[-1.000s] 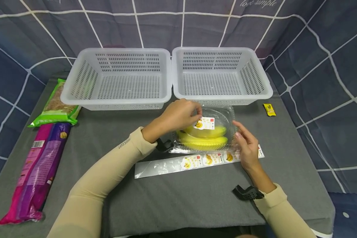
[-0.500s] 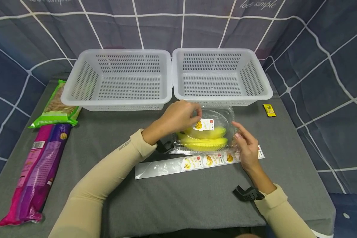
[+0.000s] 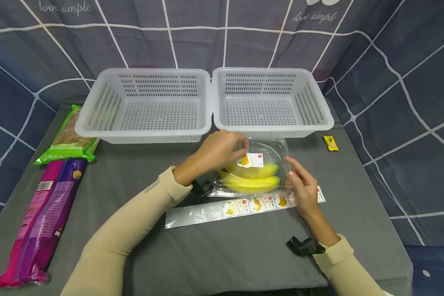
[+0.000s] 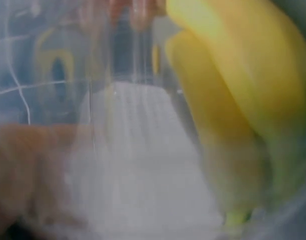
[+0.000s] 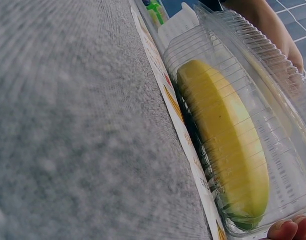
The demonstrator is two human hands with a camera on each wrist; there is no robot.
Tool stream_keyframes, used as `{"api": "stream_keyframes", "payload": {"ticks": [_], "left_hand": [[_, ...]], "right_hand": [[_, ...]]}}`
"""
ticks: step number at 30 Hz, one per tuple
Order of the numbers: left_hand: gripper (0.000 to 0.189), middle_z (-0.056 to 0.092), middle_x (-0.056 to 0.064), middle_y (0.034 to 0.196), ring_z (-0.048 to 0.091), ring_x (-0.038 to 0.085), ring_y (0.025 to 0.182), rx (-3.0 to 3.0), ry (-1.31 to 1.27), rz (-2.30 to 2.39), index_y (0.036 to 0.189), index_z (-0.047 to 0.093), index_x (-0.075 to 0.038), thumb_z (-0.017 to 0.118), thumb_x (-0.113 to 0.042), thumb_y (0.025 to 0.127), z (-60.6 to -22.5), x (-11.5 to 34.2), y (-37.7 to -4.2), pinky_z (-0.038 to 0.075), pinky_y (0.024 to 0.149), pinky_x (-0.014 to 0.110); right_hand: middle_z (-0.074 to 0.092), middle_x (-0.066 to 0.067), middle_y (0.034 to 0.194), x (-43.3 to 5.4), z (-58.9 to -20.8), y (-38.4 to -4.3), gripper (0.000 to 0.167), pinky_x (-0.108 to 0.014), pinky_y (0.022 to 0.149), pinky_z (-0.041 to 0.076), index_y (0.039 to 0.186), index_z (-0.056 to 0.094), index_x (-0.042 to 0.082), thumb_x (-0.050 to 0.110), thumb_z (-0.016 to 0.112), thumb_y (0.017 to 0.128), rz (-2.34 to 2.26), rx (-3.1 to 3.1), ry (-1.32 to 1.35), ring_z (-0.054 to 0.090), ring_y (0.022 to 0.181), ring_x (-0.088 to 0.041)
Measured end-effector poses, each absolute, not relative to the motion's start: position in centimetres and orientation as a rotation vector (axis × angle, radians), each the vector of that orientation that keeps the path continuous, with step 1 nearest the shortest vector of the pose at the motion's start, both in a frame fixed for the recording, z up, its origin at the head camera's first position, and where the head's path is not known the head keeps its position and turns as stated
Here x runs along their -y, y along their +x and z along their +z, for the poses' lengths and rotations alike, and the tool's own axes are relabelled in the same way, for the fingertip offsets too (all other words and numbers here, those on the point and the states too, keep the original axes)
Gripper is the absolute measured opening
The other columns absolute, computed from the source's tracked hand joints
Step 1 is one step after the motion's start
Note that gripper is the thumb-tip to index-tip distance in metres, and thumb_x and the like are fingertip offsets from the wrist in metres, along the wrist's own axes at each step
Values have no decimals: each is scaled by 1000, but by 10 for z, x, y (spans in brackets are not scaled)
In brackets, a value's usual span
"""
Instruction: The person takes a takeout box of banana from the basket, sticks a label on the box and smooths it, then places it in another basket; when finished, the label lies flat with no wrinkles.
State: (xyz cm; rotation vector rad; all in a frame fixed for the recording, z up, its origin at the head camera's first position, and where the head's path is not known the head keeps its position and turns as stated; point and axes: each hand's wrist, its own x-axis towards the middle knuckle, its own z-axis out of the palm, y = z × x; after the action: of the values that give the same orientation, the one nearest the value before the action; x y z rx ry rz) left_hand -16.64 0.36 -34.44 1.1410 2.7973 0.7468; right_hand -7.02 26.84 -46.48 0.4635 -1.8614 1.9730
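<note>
Near frame centre, the label (image 3: 255, 160) is pinched by the left hand (image 3: 222, 150); the box (image 3: 280, 144) is touched at right by the right hand (image 3: 306, 191), fingers unclenched.

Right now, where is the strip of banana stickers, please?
In the head view, the sticker strip lies on the grey cloth, along the near side of the clear container, its right end showing past the right hand.
</note>
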Motion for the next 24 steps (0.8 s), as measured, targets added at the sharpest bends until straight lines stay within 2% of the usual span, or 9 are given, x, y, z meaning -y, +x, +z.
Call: {"api": "stream_keyframes", "payload": {"ticks": [3, 6, 9, 13, 16, 20, 24], "left_hand": [[9, 45, -7, 51, 31, 7, 46, -2816, 1153, 802, 99, 74, -18, 67, -23, 100, -343, 4, -162, 27, 46, 25], [10, 40, -7, 49, 30, 7, 45, -2834, 1126, 852, 100, 73, -17, 66, -23, 100, -340, 20, -154, 26, 45, 25], [15, 42, -7, 51, 34, 9, 45, -2881, 1041, 898, 107, 72, -15, 66, -26, 100, -341, 45, -143, 31, 46, 28], [31, 43, -6, 58, 32, 11, 48, -2969, 921, 942, 123, 67, -14, 66, -35, 101, -354, 79, -126, 30, 48, 31], [47, 48, -3, 70, 34, 12, 52, -2993, 807, 942, 139, 57, -16, 62, -45, 102, -368, 95, -113, 32, 50, 32], [62, 55, -2, 89, 43, 14, 58, -2942, 672, 970, 155, 40, -22, 53, -54, 103, -383, 100, -98, 39, 53, 34], [68, 60, -6, 90, 50, 12, 57, -2807, 642, 1137, 163, 22, -31, 49, -54, 105, -394, 92, -93, 44, 54, 34]], "right_hand": [[44, -6, 71, -266, -466, -70, 38, -21, 53, 41, 138, 57, -11, -3, 49, 101, 1986, 1859, 448, 46, 59, -13], [44, -7, 70, -264, -467, -70, 38, -22, 53, 41, 137, 56, -12, -4, 49, 101, 1992, 1856, 441, 47, 59, -13], [44, -5, 70, -260, -467, -71, 37, -22, 54, 40, 136, 56, -14, -6, 50, 101, 2000, 1849, 452, 45, 59, -13], [45, -2, 72, -258, -465, -70, 38, -23, 54, 38, 136, 55, -15, -6, 51, 100, 1995, 1846, 461, 41, 60, -14], [46, -1, 72, -260, -462, -69, 38, -25, 55, 37, 137, 55, -15, -7, 50, 100, 1973, 1854, 462, 40, 60, -15], [46, 0, 71, -264, -461, -68, 38, -28, 55, 35, 137, 54, -15, -9, 49, 100, 1945, 1867, 466, 38, 60, -16], [47, -2, 72, -267, -463, -68, 38, -28, 54, 35, 136, 54, -16, -11, 49, 99, 1939, 1872, 467, 40, 61, -15]]}}
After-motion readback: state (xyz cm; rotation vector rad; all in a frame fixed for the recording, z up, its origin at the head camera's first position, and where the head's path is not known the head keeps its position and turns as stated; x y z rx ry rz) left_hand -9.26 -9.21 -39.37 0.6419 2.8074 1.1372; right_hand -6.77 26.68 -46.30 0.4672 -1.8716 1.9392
